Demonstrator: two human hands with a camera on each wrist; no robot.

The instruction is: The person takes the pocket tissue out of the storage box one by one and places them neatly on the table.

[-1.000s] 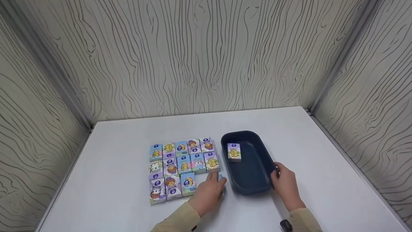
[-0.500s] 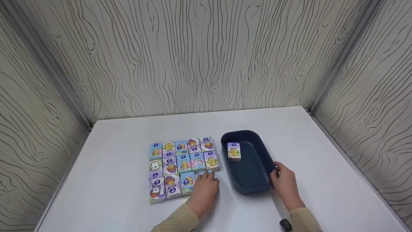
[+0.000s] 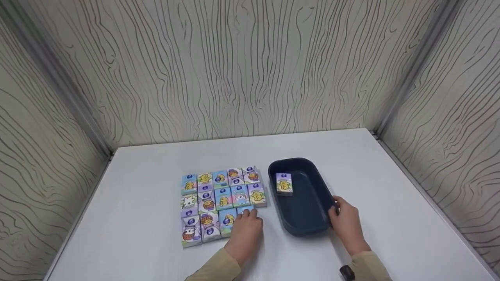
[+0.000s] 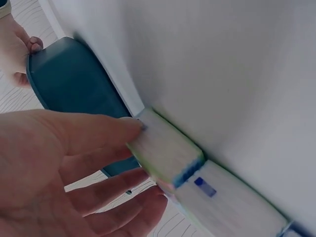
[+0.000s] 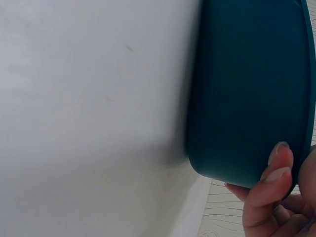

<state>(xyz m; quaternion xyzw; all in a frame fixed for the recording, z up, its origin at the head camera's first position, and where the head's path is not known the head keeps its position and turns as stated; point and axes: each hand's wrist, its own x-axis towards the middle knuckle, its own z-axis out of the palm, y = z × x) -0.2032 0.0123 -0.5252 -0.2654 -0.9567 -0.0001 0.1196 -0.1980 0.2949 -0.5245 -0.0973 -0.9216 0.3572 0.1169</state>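
Several small cartoon-printed tissue packs [image 3: 223,198] lie side by side in three rows on the white table. At the right end of the front row, my left hand [image 3: 245,238] holds a light blue tissue pack [image 3: 245,209], mostly hidden under the fingers. In the left wrist view, the thumb lies on one corner of that pack [image 4: 168,145], and the other fingertips touch it farther down. My right hand [image 3: 347,224] grips the right side rim of a dark teal plastic bin [image 3: 302,208]. Inside the bin, near its left wall, lies a purple-and-yellow tissue pack [image 3: 284,184].
The white table [image 3: 148,175] meets a wood-grain patterned wall [image 3: 234,78] at the back, with similar panels at both sides. A narrow strip of table separates the packs from the bin. A dark wrist strap [image 3: 347,272] shows by the right sleeve.
My left hand has moved left with the light blue tissue pack, from beside the bin to the end of the front row. The right hand and the bin have stayed put.
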